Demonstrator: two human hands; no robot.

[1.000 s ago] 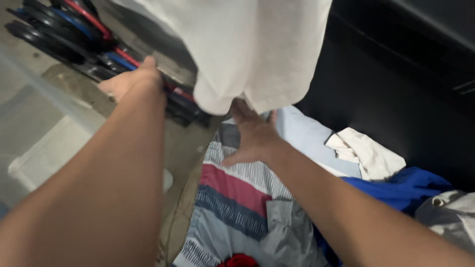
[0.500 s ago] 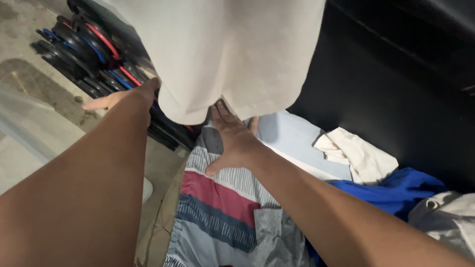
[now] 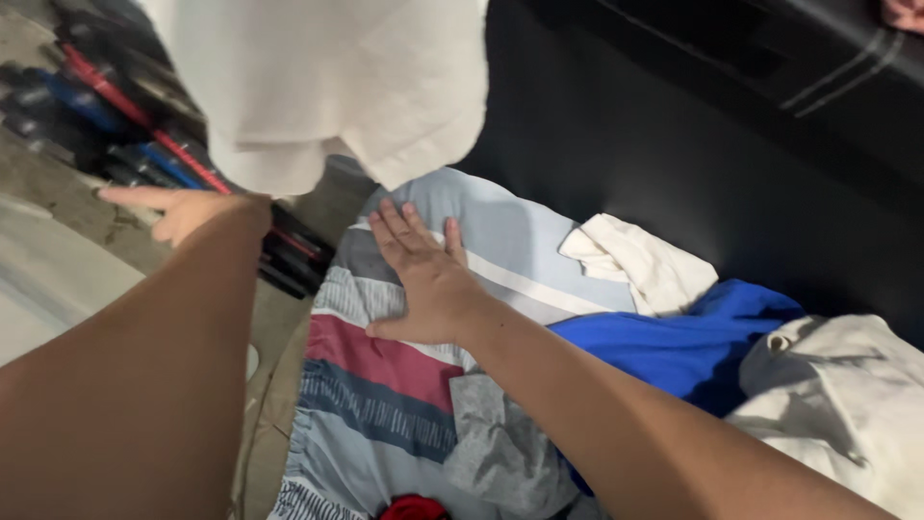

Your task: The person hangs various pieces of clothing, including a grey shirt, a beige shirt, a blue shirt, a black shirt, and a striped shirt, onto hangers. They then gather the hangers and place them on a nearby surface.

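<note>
My right hand (image 3: 423, 279) lies flat, fingers spread, on the striped shirt (image 3: 385, 385); my left hand (image 3: 183, 207), forefinger extended, lifts the white garment (image 3: 327, 87) above it.

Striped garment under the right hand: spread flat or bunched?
Mostly spread: the right hand lies open-palmed on the striped garment, stripes running fairly straight.

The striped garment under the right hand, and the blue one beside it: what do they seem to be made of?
The striped garment under the right hand looks like thin woven fabric, perhaps cotton: matte, with printed bands and soft creases. The blue garment seems a softer knit, matte and evenly dyed, lying in loose rounded folds. The exact fibre of either cannot be told.
</note>
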